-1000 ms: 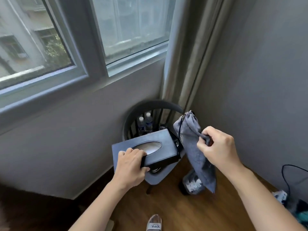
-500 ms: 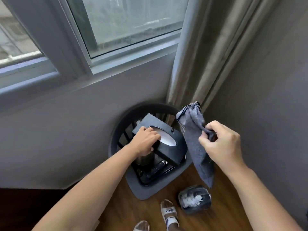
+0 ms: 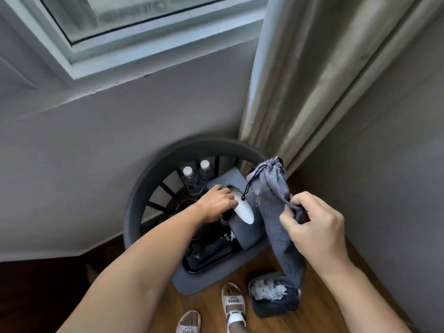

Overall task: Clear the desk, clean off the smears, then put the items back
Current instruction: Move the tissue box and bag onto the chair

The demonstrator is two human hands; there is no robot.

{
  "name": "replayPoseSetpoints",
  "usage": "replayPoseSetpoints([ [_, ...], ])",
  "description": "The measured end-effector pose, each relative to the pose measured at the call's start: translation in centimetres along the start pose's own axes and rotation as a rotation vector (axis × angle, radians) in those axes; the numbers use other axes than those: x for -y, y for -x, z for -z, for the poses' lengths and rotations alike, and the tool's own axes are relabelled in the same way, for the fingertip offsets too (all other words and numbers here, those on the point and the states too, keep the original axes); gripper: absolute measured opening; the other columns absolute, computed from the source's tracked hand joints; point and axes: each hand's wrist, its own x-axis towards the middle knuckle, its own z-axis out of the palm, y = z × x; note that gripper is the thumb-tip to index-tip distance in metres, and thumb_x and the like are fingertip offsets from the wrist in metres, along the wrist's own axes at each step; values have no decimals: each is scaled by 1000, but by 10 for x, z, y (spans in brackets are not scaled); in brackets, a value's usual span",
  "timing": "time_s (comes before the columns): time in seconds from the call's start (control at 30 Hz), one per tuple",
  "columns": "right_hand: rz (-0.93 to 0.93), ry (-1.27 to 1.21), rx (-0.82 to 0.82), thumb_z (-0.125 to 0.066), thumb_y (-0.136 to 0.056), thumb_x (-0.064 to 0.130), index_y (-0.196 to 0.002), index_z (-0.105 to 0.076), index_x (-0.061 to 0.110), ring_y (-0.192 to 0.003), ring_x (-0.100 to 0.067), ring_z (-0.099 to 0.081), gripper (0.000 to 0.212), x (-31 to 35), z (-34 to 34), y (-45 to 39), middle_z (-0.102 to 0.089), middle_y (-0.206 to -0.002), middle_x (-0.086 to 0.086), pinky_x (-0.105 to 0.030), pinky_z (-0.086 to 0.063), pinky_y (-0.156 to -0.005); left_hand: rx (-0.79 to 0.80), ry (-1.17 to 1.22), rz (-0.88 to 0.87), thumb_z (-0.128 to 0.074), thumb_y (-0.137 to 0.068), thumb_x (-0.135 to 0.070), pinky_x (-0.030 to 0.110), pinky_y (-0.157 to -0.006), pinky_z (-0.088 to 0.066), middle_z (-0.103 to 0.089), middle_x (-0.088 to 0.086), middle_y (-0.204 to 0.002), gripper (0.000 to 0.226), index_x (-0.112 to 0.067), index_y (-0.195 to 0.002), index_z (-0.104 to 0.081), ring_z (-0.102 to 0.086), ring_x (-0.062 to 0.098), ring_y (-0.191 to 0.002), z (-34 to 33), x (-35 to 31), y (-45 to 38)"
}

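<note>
My left hand (image 3: 217, 205) grips the near edge of a dark blue tissue box (image 3: 242, 227), which rests tilted on the seat of a dark grey round-backed chair (image 3: 149, 188). White tissue shows in the box's oval slot. My right hand (image 3: 312, 227) pinches a grey drawstring pouch (image 3: 274, 191) around its middle; the pouch hangs upright just right of the box, cord dangling. Two water bottles (image 3: 192, 179) stand at the back of the seat. A black tray (image 3: 211, 255) with dark items lies on the seat's front.
The chair stands in a corner under a window (image 3: 144, 20), with a beige curtain (image 3: 312, 80) to its right. On the wooden floor lie a small bin with crumpled tissue (image 3: 271, 294) and my sandalled feet (image 3: 234, 306). Grey walls close in on both sides.
I have leaned closer over the chair. My left hand has lowered the tissue box from the air onto the chair seat. The right hand keeps hold of the pouch beside it.
</note>
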Motion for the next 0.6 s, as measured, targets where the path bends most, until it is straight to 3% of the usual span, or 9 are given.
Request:
replayPoseSetpoints([
  [0.2,0,-77,80,-69,-78,5,-72,-57,11,-58,-17,-43,14,-32,-46,1,-45,-66,4,-19,-36,-57,18,37,21,-62,-83,-5,40,-95,-34,-67,-1,-113,36,-22,-115,-68,-54,26,-117,-38,13,-31],
  [0.3,-41,-102,119,-74,-77,-3,-74,-58,11,-58,-20,-46,21,-48,-70,2,-47,-66,3,-23,-38,-56,2,48,43,-60,-82,-5,42,-103,-30,-68,3,-113,33,-18,-110,-70,-54,30,-121,-55,22,-43],
  [0.4,-47,-109,126,-76,-75,-7,-74,-59,9,-58,-21,-48,24,-57,-91,2,-50,-66,1,-28,-40,-55,-77,133,66,-64,-75,-3,41,-100,-23,-68,5,-104,26,-15,-97,-67,-57,32,-113,-71,26,-51],
  [0.6,-60,-135,119,-76,-79,-3,-77,-63,9,-59,-20,-52,18,-65,-108,-10,-55,-67,-1,-30,-43,-55,36,180,142,-64,-78,-3,36,-111,-16,-60,-2,-125,42,-19,-117,-68,-42,23,-132,-71,21,-54],
])
